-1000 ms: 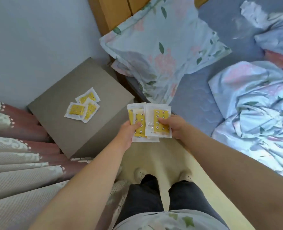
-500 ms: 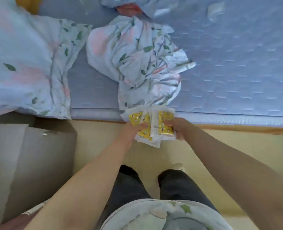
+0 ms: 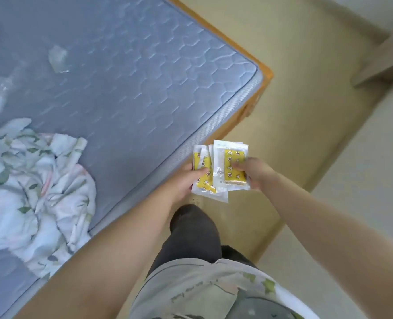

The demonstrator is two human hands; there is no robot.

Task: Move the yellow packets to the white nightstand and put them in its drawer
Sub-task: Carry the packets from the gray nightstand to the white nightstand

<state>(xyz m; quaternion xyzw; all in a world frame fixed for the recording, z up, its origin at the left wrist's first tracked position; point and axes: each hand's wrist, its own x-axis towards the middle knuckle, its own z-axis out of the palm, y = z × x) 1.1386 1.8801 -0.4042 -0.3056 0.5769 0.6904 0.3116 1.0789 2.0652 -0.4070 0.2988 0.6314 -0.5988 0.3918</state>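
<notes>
Mid-carry: yellow packets (image 3: 234,162), perhaps four, fanned above the floor (image 3: 294,111) off the bed (image 3: 126,84) corner, left hand (image 3: 186,180) pinching the rear ones, right hand (image 3: 256,173) pinching the front one; nightstand out of view, drawer step undone.

The person wears dark grey trousers (image 3: 194,236), seen at 6 o'clock in the frame. Toward 5 o'clock is a pale, loose shirt (image 3: 202,291) with green leaf-like prints and a line of small dark letters. A darker grey patch lies at its lower edge. The left forearm (image 3: 112,256) and right forearm (image 3: 329,229) carry no sleeve. The left hand (image 3: 184,180) and right hand (image 3: 256,174) are bare too.
</notes>
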